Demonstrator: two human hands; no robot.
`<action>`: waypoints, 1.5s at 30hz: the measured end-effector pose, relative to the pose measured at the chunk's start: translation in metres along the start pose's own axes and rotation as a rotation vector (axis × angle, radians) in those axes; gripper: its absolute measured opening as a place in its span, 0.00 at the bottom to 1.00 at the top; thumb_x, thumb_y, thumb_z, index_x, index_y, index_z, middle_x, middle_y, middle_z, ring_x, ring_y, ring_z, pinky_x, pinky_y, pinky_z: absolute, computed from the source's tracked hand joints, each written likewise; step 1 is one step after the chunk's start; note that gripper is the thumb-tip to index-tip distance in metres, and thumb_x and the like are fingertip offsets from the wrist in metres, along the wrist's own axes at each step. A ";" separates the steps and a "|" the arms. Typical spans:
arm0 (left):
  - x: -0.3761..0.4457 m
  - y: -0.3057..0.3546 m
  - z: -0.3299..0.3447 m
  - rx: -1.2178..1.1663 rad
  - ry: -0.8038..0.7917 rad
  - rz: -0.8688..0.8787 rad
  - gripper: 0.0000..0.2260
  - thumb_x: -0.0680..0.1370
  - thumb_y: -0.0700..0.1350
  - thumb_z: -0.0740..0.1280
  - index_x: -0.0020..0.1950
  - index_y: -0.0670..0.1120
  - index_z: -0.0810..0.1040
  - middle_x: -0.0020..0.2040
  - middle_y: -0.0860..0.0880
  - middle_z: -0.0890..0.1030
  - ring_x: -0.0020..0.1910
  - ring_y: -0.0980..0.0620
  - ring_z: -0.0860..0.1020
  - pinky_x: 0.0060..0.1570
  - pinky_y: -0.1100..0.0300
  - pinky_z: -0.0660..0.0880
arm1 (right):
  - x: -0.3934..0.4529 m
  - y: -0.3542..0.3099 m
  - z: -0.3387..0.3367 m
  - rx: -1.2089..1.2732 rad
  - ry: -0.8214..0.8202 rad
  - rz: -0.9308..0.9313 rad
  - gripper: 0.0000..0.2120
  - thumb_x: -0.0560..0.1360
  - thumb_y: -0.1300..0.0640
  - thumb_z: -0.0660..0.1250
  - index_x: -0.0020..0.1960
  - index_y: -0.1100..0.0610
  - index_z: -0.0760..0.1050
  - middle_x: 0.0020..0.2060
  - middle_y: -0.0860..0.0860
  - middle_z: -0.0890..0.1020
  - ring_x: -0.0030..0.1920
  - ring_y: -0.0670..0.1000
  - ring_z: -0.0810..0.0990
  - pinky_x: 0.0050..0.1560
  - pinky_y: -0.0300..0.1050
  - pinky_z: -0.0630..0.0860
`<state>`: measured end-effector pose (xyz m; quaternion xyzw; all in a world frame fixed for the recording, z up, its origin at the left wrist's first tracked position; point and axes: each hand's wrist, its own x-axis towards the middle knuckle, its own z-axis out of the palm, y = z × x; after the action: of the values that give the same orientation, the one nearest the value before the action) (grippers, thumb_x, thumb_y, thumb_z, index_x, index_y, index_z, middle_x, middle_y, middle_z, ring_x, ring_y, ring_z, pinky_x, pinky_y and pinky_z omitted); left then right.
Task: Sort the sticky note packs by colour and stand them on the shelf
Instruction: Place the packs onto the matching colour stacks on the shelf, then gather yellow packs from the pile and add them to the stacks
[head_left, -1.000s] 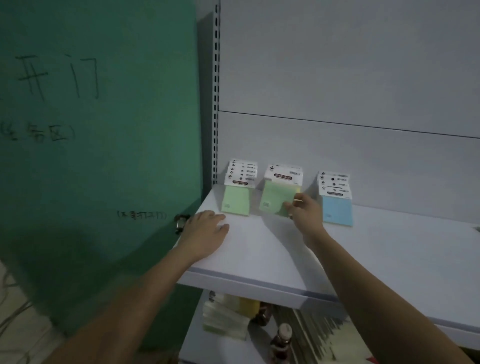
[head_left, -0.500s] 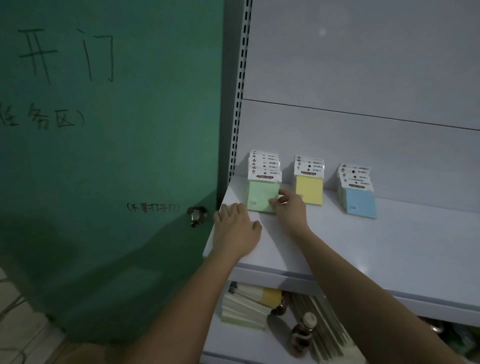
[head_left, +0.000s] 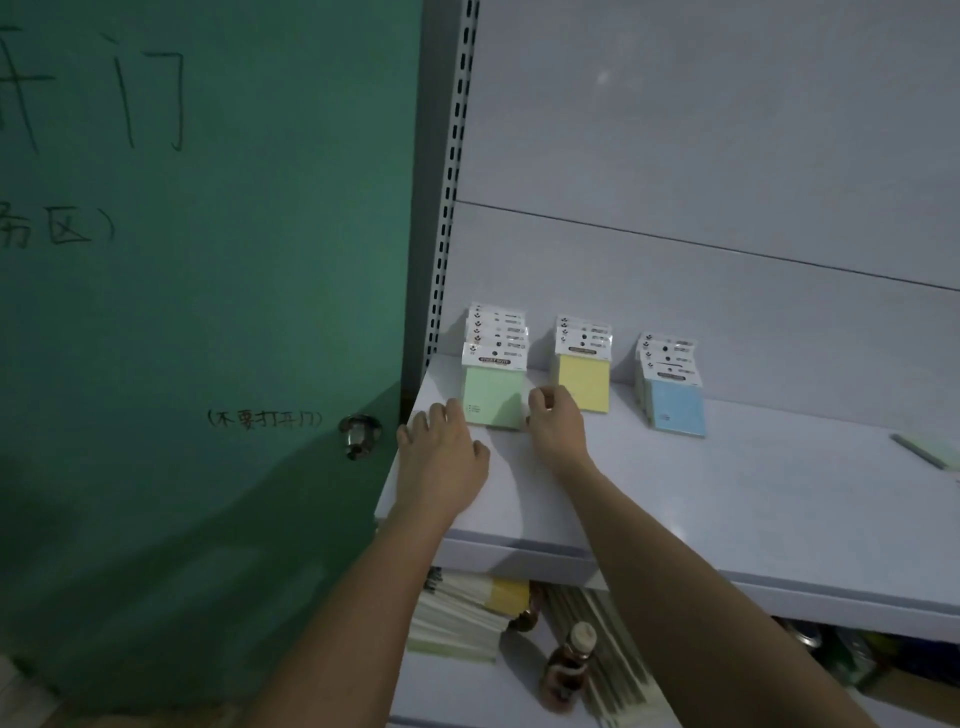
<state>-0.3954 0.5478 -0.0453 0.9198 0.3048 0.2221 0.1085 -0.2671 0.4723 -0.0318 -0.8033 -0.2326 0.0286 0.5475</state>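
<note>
A: Where the shelf (head_left: 675, 493) meets its left upright, three rows of sticky note packs stand leaning against the back panel: green packs (head_left: 493, 395) leftmost, yellow packs (head_left: 583, 382) in the middle, blue packs (head_left: 675, 405) to the right, each row apart from the next.

B: Left hand?

A: Left hand (head_left: 441, 462) lies palm down on the shelf at its left edge, fingers straight and slightly spread. Fingertips reach the lower left corner of the front green pack; actual contact cannot be told.

B: Right hand?

A: Right hand (head_left: 556, 426) sits at the lower right corner of the same green pack, in the gap between green and yellow rows. Fingers curled inward; whether they pinch the pack edge or only rest beside it cannot be told.

B: Other items?

A: One pale green pack (head_left: 924, 452) lies flat far right on the shelf. Green door (head_left: 208, 312) with knob (head_left: 359, 434) stands left. On the lower shelf: a bottle (head_left: 569, 665).
</note>
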 end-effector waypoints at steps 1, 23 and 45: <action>-0.001 0.001 -0.002 0.005 0.026 0.011 0.15 0.78 0.49 0.57 0.62 0.44 0.66 0.56 0.45 0.74 0.56 0.45 0.73 0.58 0.47 0.70 | -0.001 -0.001 -0.006 0.067 -0.023 0.042 0.08 0.80 0.55 0.56 0.51 0.57 0.72 0.46 0.54 0.77 0.47 0.55 0.78 0.47 0.47 0.72; -0.130 0.381 0.033 -0.083 -0.335 0.211 0.24 0.79 0.57 0.54 0.73 0.50 0.63 0.70 0.46 0.70 0.67 0.43 0.68 0.62 0.47 0.66 | -0.114 0.124 -0.463 -0.746 -0.161 0.045 0.20 0.80 0.45 0.56 0.69 0.51 0.68 0.63 0.52 0.76 0.58 0.53 0.77 0.58 0.50 0.75; -0.017 0.642 0.204 -0.241 -0.441 0.178 0.25 0.77 0.57 0.62 0.68 0.43 0.69 0.67 0.42 0.69 0.65 0.41 0.68 0.59 0.51 0.70 | 0.020 0.271 -0.734 -0.647 0.292 0.376 0.16 0.79 0.56 0.58 0.58 0.67 0.74 0.52 0.63 0.80 0.51 0.62 0.79 0.53 0.56 0.77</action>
<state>0.0182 0.0170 -0.0148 0.9495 0.1632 0.0596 0.2613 0.0638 -0.2347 0.0227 -0.9585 0.0017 -0.0608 0.2787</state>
